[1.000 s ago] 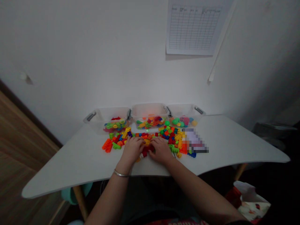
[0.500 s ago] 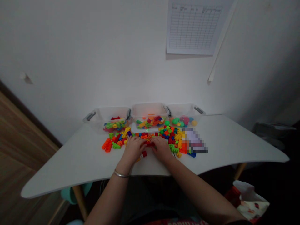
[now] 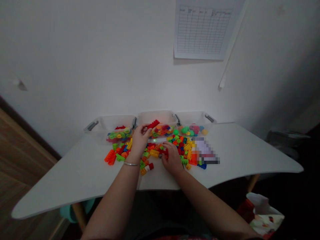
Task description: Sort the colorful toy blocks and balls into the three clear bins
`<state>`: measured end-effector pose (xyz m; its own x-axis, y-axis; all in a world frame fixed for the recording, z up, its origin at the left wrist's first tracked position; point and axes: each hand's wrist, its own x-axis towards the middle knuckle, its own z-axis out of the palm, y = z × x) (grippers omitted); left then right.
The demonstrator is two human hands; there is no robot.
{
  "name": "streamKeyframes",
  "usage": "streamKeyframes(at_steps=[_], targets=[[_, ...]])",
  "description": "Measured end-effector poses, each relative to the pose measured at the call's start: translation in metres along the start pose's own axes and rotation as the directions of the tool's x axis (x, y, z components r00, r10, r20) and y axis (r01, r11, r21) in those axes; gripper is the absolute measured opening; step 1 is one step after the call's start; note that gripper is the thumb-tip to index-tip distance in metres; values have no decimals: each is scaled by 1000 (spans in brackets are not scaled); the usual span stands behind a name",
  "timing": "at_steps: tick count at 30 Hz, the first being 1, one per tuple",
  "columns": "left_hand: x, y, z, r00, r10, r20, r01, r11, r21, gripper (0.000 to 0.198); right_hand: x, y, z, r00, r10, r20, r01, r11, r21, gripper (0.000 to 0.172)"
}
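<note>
My left hand [image 3: 140,138] is raised toward the bins. Pinched between its thumb and fingers is a long red toy brick [image 3: 153,124], held at a tilt in front of the middle bin. Over the pile of toy bricks [image 3: 154,153], my right hand [image 3: 173,158] is closed, its fingers curled around a dark red brick [image 3: 163,152] that they partly cover. A yellow brick [image 3: 154,153] lies just left of those fingers. Nearer the table's front edge, a small white and red piece [image 3: 149,167] lies by several orange and green bricks.
Three clear plastic bins stand against the wall: a left bin [image 3: 110,121], a middle bin [image 3: 156,116] and a right bin [image 3: 191,117], all holding colourful pieces. A blurred-out flat device [image 3: 206,150] lies right of the pile on the white table [image 3: 240,150].
My left hand has moved up and away from my right hand, carrying the long red brick toward the middle bin. My right hand has stayed low over the pile.
</note>
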<state>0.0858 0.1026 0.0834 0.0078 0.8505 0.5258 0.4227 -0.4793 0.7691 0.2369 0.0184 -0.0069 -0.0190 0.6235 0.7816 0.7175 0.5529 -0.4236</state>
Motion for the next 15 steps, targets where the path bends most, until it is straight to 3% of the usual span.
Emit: streamKeyframes(at_steps=[3,7,11,15], targets=[[22,18,11,999,41,-22,-37,987,158,27,1,0,1,999,-18,49,18,1000,7,36],[39,33,24,1000,7,12,-12,872,489,27,2,2,2,994,-24,110,22,1000,13,31],[46,33,35,988,-99,117,14,817,577,29,1,3,2,989,-7,145,5,1000,12,30],[48,29,39,981,-108,159,-32,722,691,36,1,3,3,988,-8,152,6,1000,13,28]])
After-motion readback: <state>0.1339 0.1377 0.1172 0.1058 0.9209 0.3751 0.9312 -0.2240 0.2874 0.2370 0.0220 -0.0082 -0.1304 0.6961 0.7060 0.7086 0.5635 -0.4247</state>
